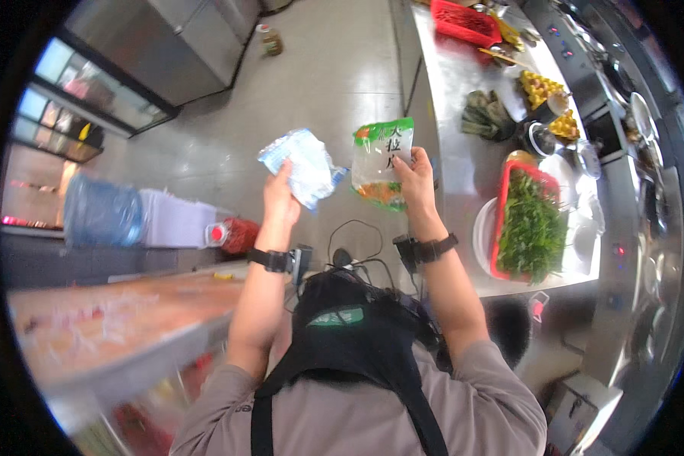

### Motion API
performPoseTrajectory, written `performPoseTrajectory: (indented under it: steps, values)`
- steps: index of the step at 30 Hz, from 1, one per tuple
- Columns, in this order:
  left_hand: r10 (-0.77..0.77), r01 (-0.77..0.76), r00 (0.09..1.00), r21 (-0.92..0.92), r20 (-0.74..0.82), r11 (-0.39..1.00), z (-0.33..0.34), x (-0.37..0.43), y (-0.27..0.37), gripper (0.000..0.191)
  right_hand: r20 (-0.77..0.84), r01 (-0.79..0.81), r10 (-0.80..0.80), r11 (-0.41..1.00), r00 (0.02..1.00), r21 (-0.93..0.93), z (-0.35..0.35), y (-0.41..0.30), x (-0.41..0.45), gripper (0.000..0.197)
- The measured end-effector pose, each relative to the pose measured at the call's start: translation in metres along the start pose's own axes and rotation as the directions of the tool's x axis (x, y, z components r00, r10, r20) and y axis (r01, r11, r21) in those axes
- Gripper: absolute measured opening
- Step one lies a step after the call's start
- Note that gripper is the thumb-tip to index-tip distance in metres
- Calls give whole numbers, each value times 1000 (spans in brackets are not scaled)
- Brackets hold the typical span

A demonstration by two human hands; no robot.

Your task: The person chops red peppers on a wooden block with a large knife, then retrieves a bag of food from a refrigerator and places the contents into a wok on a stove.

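Note:
My left hand (pixel 281 196) grips a crumpled white and light-blue plastic packet (pixel 306 165), thumb on top. In my right hand (pixel 417 181) is a flat, partly clear plastic food bag (pixel 371 162) with green ends, orange patches and dark writing, pinched at its right edge. Both packets are up in front of me over the floor, side by side with a small gap between them. Whether either holds anything inside, I cannot tell.
To the right a steel counter (pixel 453 154) carries a red basket of green leaves (pixel 530 228), egg trays (pixel 538 88) and a red basket (pixel 466 23). A wooden-topped table (pixel 119 325) stands left, near a blue water jug (pixel 105 211). An oil bottle (pixel 271 41) and cables (pixel 356 222) are on the floor.

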State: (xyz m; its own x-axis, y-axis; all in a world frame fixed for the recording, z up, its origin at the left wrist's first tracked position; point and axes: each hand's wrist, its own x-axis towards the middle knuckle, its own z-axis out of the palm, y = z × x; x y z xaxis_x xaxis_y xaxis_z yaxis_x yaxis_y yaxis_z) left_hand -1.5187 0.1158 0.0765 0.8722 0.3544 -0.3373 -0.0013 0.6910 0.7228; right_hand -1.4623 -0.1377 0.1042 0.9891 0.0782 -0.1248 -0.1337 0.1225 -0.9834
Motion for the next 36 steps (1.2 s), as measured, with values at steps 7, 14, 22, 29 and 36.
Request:
performPoseTrajectory:
  steps: [7,14,22,29,36]
  values:
    - [-345,343,873,67,345,937,125,182,31,51,-106,86,-56,948,993,307,-3,-53,156,16]
    - [-413,193,757,430,507,882,240,375,20,52,-148,70,-120,950,982,-305,40,-50,386,30]
    - [-295,133,891,422,345,897,203,633,123,48,81,-106,122,979,989,-176,51,-74,701,26]
    - [-287,121,885,414,366,902,294,859,193,41,-351,108,-428,747,833,-655,9,-85,1035,49]
    - [-452,146,756,552,472,821,480,1053,183,50,-550,-348,-89,688,830,-637,-32,-102,1201,66]
